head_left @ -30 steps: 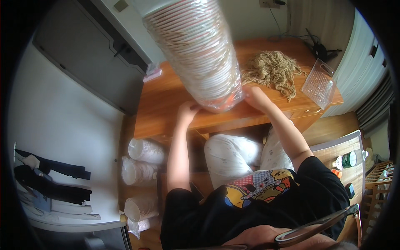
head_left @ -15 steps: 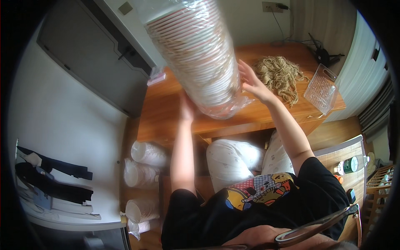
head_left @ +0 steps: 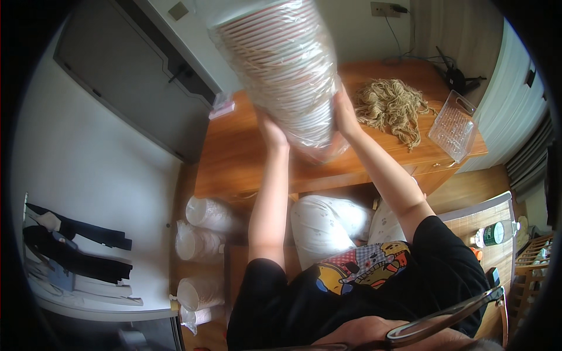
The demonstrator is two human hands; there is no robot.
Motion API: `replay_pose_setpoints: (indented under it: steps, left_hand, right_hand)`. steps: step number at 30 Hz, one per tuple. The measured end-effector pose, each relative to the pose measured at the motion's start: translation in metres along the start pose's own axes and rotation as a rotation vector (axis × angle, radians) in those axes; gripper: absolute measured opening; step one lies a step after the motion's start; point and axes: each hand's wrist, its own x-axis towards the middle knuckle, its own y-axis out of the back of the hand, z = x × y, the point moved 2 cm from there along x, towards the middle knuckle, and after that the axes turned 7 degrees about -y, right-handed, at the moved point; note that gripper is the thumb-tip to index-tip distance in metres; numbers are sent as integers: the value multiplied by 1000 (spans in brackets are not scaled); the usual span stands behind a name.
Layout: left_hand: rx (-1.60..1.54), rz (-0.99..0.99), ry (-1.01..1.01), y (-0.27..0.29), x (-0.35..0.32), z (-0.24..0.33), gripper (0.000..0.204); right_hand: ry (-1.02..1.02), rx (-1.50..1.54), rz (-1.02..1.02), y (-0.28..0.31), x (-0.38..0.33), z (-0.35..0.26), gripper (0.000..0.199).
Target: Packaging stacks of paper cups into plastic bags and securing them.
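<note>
A tall stack of nested white paper bowls in a clear plastic bag is held up over the wooden table. Reddish lines show along several rims, and the stack leans, its far end toward the upper left. My left hand supports it low on the left side, fingers partly hidden behind the plastic. Against its right side presses my right hand, so the stack is gripped between both palms. A heap of beige yarn lies on the table just right of my right hand.
The wooden table also carries a clear plastic basket, a black router and a small pink pack. More bagged stacks rest at the lower left. A bottle lies on a mat at the right.
Both hands have closed in on the stack; the left moved right and the right now presses its side. The stack has shifted slightly to the right.
</note>
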Motion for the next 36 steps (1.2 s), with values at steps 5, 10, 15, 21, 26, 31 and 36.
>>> replay_pose_setpoints:
  steps: [5,10,15,21,26,31,36]
  left_hand:
    - [16,-23,18,-18,7,7,70]
    - [31,-93,60,-17,11,14,69]
    - [25,-117,210,-18,3,19,68]
    - [-25,-299,303,16,10,19,83]
    - [456,-592,289,92,2,-12,86]
    - [690,-810,616,97,-18,-46,74]
    - [883,-931,654,83,-14,-47,55]
  right_hand:
    - [5,59,-44,11,14,-4,63]
    - [0,-3,-36,8,21,-19,63]
    - [-206,50,-2,13,26,-26,58]
    - [-281,90,17,21,30,-21,64]
    - [-57,-84,-166,76,28,-4,67]
    - [-206,-227,-119,104,-3,13,68]
    - [-262,-339,-261,116,-26,18,65]
